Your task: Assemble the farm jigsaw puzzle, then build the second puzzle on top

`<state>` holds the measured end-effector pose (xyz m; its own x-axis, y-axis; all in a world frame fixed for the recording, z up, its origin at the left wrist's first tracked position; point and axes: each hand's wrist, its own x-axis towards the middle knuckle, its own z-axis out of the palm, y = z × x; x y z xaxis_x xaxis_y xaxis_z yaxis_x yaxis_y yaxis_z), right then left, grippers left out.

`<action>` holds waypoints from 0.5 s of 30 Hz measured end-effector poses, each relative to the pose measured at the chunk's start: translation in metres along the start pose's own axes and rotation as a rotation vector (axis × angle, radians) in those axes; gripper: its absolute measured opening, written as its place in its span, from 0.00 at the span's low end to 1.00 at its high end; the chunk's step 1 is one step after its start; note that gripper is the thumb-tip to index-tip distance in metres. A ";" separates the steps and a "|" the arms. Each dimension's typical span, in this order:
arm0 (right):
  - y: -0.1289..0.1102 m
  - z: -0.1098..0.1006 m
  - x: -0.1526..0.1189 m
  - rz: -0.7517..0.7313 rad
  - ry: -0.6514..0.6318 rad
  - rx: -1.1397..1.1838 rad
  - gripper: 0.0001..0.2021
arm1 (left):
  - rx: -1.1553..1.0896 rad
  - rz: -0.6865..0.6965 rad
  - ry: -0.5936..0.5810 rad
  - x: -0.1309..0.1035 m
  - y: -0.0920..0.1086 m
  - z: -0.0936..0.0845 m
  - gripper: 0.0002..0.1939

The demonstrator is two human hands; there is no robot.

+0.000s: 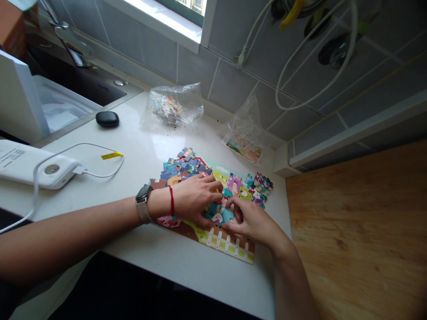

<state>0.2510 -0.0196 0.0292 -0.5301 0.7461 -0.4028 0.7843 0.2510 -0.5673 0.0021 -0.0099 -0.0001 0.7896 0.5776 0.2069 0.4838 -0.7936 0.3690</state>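
Observation:
A colourful jigsaw puzzle (227,250) lies on the white counter, with a white fence along its near edge. My left hand (196,193), with a watch and red cord on its wrist, rests palm down over the puzzle, thumb apart from the bent fingers. From the other side, my right hand (245,218) holds the right edge of a teal rabbit puzzle piece (218,215) between thumb and fingertips. The piece lies low against the board between both hands. Loose dark blue pieces (180,166) cover the puzzle's far left; more pieces (262,184) pile at its right end.
Behind stand a clear bag of puzzle pieces (170,109) and another clear bag (245,133) with a picture card. At left are a black oval case (107,118), a white power bank (36,164) with its cable, and a sink (100,89). A wooden surface (360,226) adjoins the counter at right.

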 end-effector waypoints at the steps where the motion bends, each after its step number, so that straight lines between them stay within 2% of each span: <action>1: 0.001 0.000 0.000 -0.004 0.000 0.003 0.16 | -0.007 -0.001 -0.003 0.000 0.000 0.000 0.27; 4: 0.005 -0.001 0.002 -0.048 0.004 0.052 0.16 | -0.027 0.016 0.008 -0.001 -0.003 -0.001 0.27; 6: 0.008 -0.001 0.004 -0.088 0.050 0.118 0.16 | -0.043 0.037 0.022 -0.001 -0.005 -0.001 0.26; 11: 0.015 0.003 0.013 -0.102 0.345 0.271 0.16 | -0.078 0.015 0.064 0.003 -0.004 -0.002 0.16; 15: 0.028 0.003 0.020 -0.095 0.593 0.245 0.18 | -0.092 -0.005 0.115 0.004 0.000 -0.006 0.12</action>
<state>0.2614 0.0007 0.0033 -0.2705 0.9592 0.0825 0.6096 0.2370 -0.7564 0.0033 -0.0067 0.0061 0.7367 0.6035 0.3053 0.4464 -0.7730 0.4508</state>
